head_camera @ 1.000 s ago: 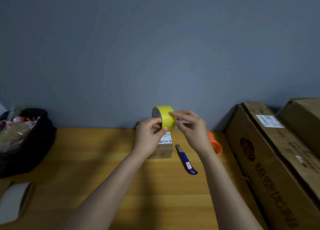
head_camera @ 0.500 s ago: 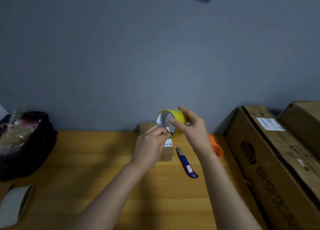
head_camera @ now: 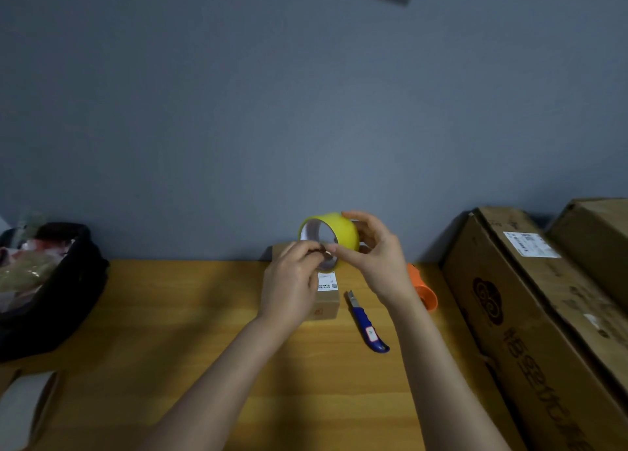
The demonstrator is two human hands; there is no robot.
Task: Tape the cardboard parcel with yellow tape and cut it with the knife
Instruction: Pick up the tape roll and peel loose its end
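The fingers [head_camera: 365, 228] of the right hand [head_camera: 377, 253] curl around the far side of a glossy yellow roll of tape [head_camera: 339, 233], thumb pressed at its lower rim, so that hand grips the roll and holds it in the air, the pale inner core facing the camera. The left hand [head_camera: 292, 280] has its thumb and fingertips [head_camera: 316, 248] pinched together at the roll's lower edge, at about 7 o'clock on the ring; whether they hold a loose end of tape cannot be told, as the spot is small and blurred.

Directly below the roll, at 6 o'clock from it, a small matte brown cardboard parcel [head_camera: 326, 306] with a white printed label lies on the smooth, wood-grained yellow table [head_camera: 170, 331], partly hidden by the left hand. Just beside the parcel, at its 3 o'clock, lies a blue plastic-handled utility knife [head_camera: 368, 328], its metal tip pointing away from the person. At the knife's 2 o'clock an orange rounded object [head_camera: 423, 289] shows behind the right wrist. Large, creased brown cardboard boxes [head_camera: 530, 307] line the table at 3 o'clock, and a black soft bag [head_camera: 57, 287] sits at 9 o'clock.
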